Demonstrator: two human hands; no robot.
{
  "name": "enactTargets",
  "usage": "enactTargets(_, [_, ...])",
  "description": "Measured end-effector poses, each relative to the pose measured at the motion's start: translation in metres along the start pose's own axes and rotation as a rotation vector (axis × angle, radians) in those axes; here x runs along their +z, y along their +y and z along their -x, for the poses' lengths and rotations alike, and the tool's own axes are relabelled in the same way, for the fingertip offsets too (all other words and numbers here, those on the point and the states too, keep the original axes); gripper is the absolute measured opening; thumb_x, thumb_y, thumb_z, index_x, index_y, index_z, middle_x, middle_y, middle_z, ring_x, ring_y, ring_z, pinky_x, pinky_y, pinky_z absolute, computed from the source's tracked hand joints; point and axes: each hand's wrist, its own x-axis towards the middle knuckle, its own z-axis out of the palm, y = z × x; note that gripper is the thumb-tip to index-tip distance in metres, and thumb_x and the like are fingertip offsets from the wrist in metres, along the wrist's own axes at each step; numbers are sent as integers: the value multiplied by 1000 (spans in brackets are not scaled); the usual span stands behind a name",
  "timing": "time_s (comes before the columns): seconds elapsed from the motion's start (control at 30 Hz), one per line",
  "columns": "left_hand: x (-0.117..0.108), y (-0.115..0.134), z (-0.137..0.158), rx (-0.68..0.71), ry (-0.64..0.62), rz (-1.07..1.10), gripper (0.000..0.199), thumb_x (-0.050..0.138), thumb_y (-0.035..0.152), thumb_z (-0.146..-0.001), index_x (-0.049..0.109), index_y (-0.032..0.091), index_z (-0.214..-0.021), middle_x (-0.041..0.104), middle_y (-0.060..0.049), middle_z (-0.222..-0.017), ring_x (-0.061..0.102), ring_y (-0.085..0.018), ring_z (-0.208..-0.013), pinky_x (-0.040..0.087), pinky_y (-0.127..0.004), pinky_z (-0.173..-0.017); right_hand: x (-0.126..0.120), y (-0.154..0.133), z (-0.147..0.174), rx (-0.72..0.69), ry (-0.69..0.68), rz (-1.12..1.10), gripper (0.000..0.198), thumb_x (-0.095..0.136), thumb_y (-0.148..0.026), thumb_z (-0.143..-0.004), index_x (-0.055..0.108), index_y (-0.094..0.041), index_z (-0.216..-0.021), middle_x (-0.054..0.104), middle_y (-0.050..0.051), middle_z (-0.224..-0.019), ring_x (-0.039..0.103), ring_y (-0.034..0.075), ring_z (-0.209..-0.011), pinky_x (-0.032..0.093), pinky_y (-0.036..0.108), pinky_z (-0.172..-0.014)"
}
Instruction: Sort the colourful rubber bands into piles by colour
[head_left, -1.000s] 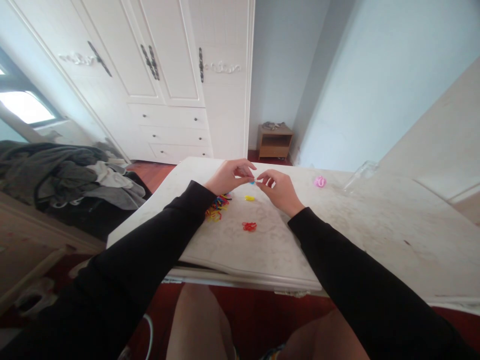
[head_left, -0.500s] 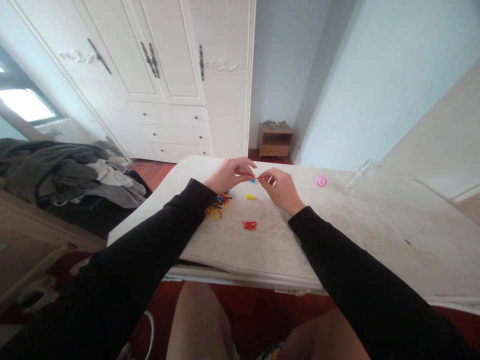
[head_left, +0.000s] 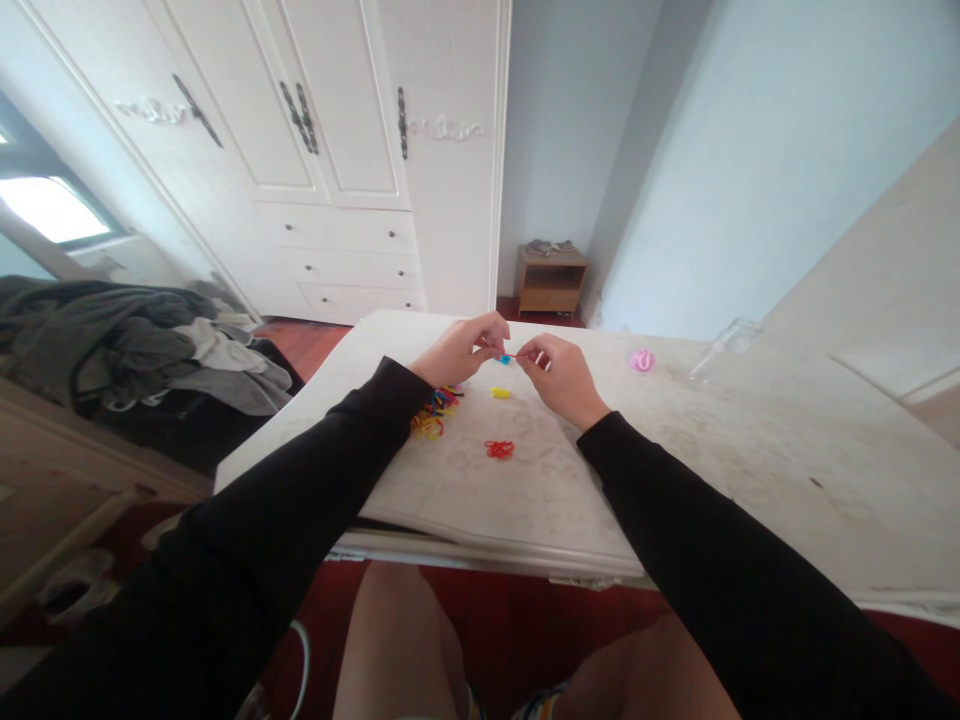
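Note:
Above the far part of the table, my left hand (head_left: 466, 350) and my right hand (head_left: 559, 378) face each other. A thin red elastic band (head_left: 511, 356) runs between their pinched fingertips, one end in each hand. Just below it on the table is a small blue bundle (head_left: 505, 360), partly behind the fingers. A yellow bundle (head_left: 500, 393) lies a little nearer to me, and a loose heap of red bands (head_left: 499, 450) nearer still. Beside my left wrist is a mixed pile of coloured bands (head_left: 441, 404), partly hidden by the sleeve.
On the right of the white table (head_left: 720, 460) sit a pink coiled bundle (head_left: 642, 360) and a clear container lying on its side (head_left: 726, 350). Clothes (head_left: 217, 350) are heaped at the left. A white wardrobe (head_left: 450, 200) and a small wooden cabinet (head_left: 553, 280) stand beyond.
My fingertips have drawn slightly apart, so more of the red band shows between them. More of the blue bundle is visible too. The bundles on the table have stayed put.

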Motion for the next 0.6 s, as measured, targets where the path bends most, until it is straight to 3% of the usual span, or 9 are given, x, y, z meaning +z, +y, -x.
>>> enactTargets(0.3, [-15,-17,-1,-44,96,-53,26,59,1,-77,48,21,-90,61,3,-74,60,-11,-66,51,-26,-67,-13,-4,-3,23,133,29,13,61,-16,-85,61,-21,-72,65,4,-78,58,19,-73,44,33,-74])
enactTargets(0.47, [-7,-15,-1,-36,52,27,20,65,8,-78,51,20,-86,63,1,-78,65,-12,-72,55,-28,-70,-7,-4,-1,-12,43,6,10,62,-15,-84,64,-20,-75,66,4,-77,58,18,-71,43,32,-69])
enactTargets(0.6, [-6,-13,0,-28,46,-38,12,66,12,-80,57,18,-83,64,0,-81,65,-13,-73,56,-28,-71,-8,-8,2,-23,-29,-56,10,62,-13,-82,67,-18,-75,68,4,-74,58,16,-68,42,30,-67])
